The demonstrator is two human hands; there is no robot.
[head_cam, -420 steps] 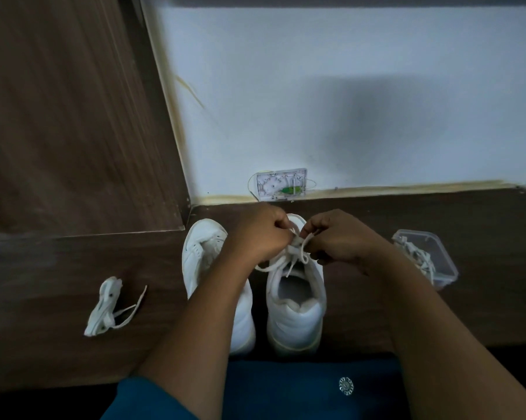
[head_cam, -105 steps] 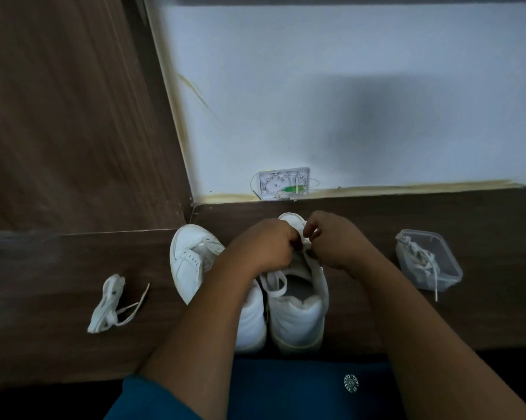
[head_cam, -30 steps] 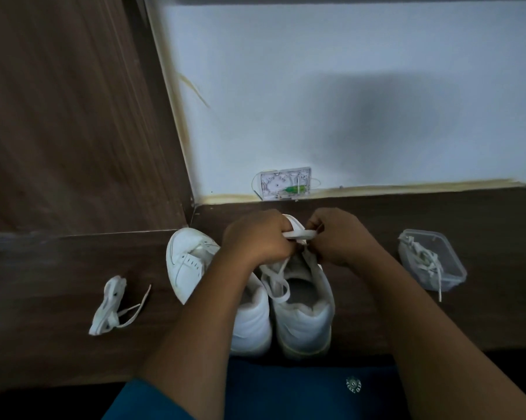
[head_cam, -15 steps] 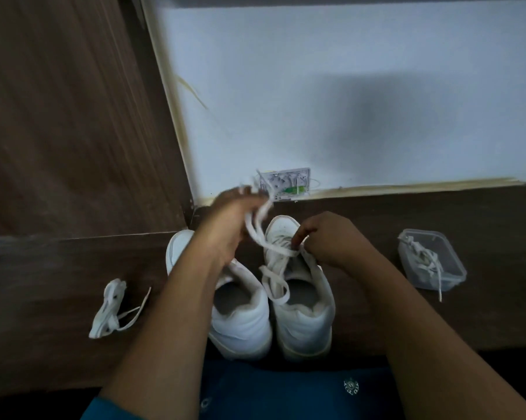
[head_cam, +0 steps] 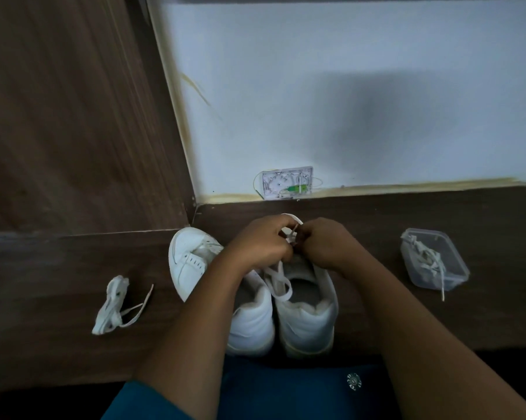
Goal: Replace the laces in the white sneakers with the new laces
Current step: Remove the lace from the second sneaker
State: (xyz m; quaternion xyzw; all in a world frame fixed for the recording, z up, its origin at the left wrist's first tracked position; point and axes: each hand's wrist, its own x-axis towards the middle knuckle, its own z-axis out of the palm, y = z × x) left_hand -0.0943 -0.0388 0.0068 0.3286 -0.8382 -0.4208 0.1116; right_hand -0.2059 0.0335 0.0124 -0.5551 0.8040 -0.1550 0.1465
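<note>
Pair of white sneakers, standing side by side and touching on the dark wooden table point(head_cam: 58, 268), toes toward the wall: the left sneaker point(head_cam: 195, 262) is angling slightly leftward beside the right sneaker point(head_cam: 307, 322). The left hand point(head_cam: 260, 244) and right hand point(head_cam: 325, 245) are meeting over the right sneaker's forefoot, each grip pinching the white lace point(head_cam: 278, 283), which is looping down across that shoe's opening. A loose lace bundle point(head_cam: 110, 307) is lying well apart to the left of the pair, and a clear plastic container point(head_cam: 451, 248) is sitting to the right, holding more laces point(head_cam: 428, 259), one end trailing over its rim.
</note>
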